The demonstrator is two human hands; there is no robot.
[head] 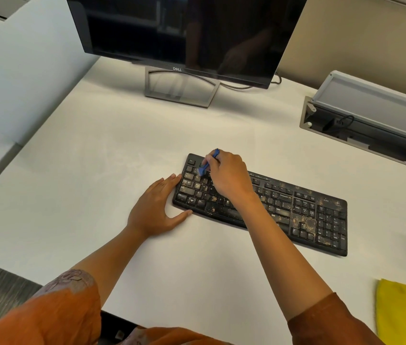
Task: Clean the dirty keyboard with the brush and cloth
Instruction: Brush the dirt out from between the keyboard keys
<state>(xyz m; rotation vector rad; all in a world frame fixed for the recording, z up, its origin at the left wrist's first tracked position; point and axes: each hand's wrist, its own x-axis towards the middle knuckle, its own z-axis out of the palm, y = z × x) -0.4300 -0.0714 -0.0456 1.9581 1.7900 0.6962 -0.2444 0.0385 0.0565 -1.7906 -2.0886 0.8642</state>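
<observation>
Keyboard (296, 210) left edge braced; brush (208, 162) gripped.

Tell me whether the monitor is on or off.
Off, apparently: the Dell monitor screen is dark throughout, showing only faint reflections and no lit image.

A dark monitor (187, 33) stands on the white desk (97, 150).
</observation>
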